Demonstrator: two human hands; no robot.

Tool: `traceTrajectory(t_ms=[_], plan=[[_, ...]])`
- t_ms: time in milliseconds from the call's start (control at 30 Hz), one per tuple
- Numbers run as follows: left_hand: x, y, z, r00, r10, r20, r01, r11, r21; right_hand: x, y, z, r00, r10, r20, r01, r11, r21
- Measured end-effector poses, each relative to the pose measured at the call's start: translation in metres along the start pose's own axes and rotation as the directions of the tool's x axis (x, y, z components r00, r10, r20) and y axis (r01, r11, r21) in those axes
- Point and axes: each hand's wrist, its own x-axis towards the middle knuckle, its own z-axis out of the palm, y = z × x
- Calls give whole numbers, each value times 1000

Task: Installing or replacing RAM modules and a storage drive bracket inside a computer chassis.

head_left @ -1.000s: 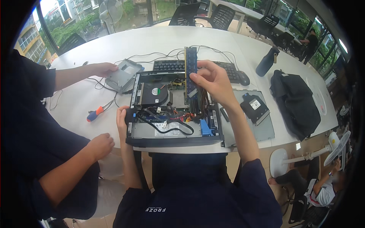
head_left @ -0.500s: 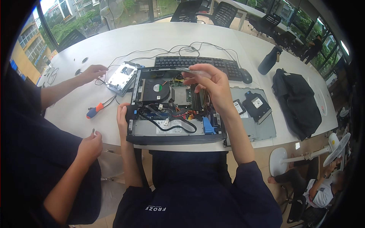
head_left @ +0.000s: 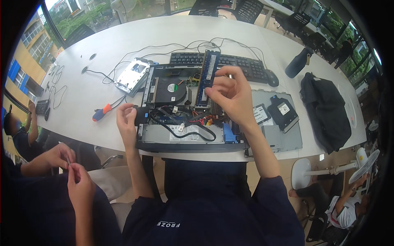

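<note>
My right hand [head_left: 232, 92] pinches a blue memory module [head_left: 209, 67] with a white label, held upright over the open desktop computer case [head_left: 193, 147]. Loosely curled, my left hand [head_left: 126, 119] is at the left front corner of the case with nothing visible in its fingers. Inside the case are a black fan [head_left: 168, 91], tangled cables [head_left: 201, 121] and a blue plastic latch [head_left: 230, 133]. The module and my right hand cover part of the board.
Left of the case are a metal drive bracket [head_left: 133, 76] and an orange-blue screwdriver [head_left: 101, 112]. Behind lie a keyboard [head_left: 242, 67] and mouse [head_left: 271, 78]. A side panel [head_left: 287, 141] carries drive parts; beyond are a bottle [head_left: 296, 64] and black bag [head_left: 326, 115]. A co-worker's hands [head_left: 74, 168] are at left.
My right hand has turned the memory module so its labelled face shows upright. My left hand has come off the case's side and curled. The co-worker's hands have drawn back from the table and come together.
</note>
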Motion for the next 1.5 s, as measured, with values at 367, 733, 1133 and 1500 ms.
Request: traceTrajectory(t_ms=[367,733,1133,1500], plan=[[-25,110,82,912,254,323,-267,964,-4,-3,2,0,952,75,297,-65,997,-41],[-34,110,82,971,168,170,-117,954,-277,-2,8,-8,956,17,292,-1,999,-54],[-34,108,79,966,135,219,-92,976,-196,-1,9,-12,953,94,289,-134,984,121],[-29,110,80,864,54,500,-69,998,12,2,17,-22,986,50,162,-96,952,291]])
